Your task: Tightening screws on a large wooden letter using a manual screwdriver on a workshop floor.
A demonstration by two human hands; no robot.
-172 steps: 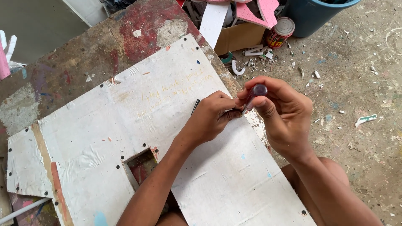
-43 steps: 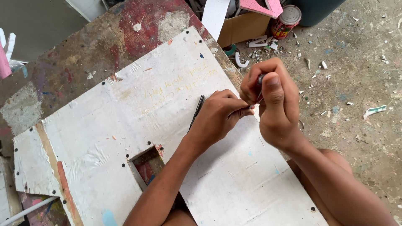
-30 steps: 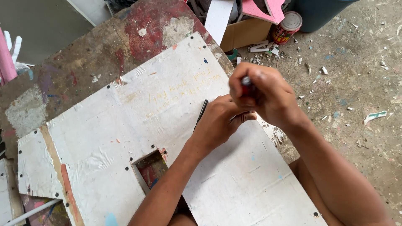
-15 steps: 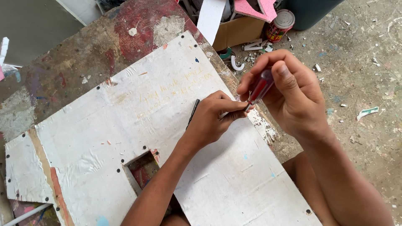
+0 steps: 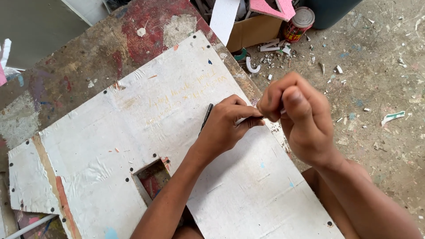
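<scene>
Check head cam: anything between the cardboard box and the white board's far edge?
Small white cut-out scraps lie between cardboard box and white board.

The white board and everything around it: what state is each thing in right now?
White flat board: lying flat, rectangular hole cut in it.
Thin dark pen-like tool: gripped in left hand, tilted.
Right hand: fingers pinched together at the left fingertips.
Brown cardboard box: open, scraps inside.
Red round tin can: lying tilted, lid on.
</scene>
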